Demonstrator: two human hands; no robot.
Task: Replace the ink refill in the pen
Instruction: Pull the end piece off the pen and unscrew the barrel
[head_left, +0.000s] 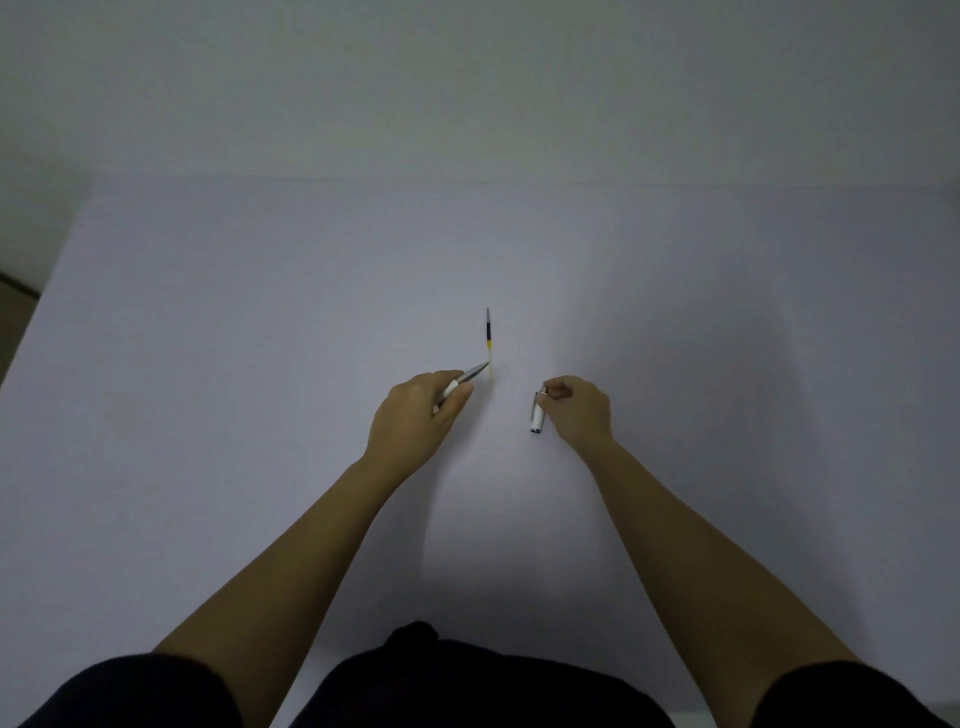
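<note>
My left hand (420, 413) is shut on the front half of a white pen (464, 380), whose grey tapered tip points up and to the right. A thin ink refill (488, 338), dark with a yellow band, lies on the white table (260, 338) just beyond that tip, running away from me. My right hand (576, 410) pinches the top of the pen's white rear barrel (537, 417), which hangs down toward the table to the left of the hand. The two hands are apart, with the refill's near end between them.
The white table fills most of the view, with its far edge meeting a pale wall (467, 93). Its left edge slants at the far left, with a strip of floor (15, 306) beyond. My dark sleeves sit at the bottom.
</note>
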